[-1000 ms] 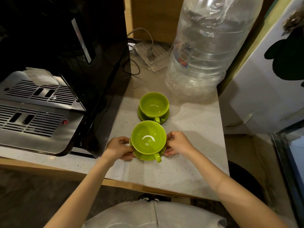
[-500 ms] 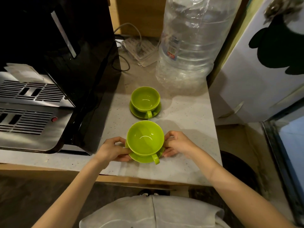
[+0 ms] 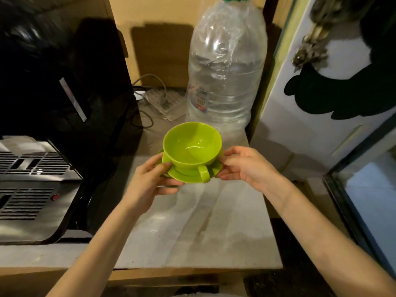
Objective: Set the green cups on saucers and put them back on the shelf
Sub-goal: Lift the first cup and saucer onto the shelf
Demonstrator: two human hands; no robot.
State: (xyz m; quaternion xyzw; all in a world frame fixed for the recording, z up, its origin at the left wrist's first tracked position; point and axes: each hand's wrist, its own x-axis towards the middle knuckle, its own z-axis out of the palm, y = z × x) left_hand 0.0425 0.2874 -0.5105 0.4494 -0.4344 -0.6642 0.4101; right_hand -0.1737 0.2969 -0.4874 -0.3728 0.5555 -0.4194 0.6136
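A green cup (image 3: 192, 145) stands upright on a green saucer (image 3: 186, 174), its handle pointing toward me. Both are lifted above the counter (image 3: 203, 228). My left hand (image 3: 150, 181) pinches the saucer's left rim. My right hand (image 3: 246, 166) pinches its right rim. The second green cup and saucer are hidden behind the lifted set.
A black coffee machine (image 3: 64, 103) with a metal drip tray (image 3: 32, 189) fills the left. A large clear water bottle (image 3: 225, 78) stands at the back, a power strip (image 3: 165, 101) with cables beside it. A white panel (image 3: 321, 103) walls the right.
Both hands have lifted the near cup and saucer off the counter, up and away from me. The view has tilted upward, and the far cup set is now hidden.
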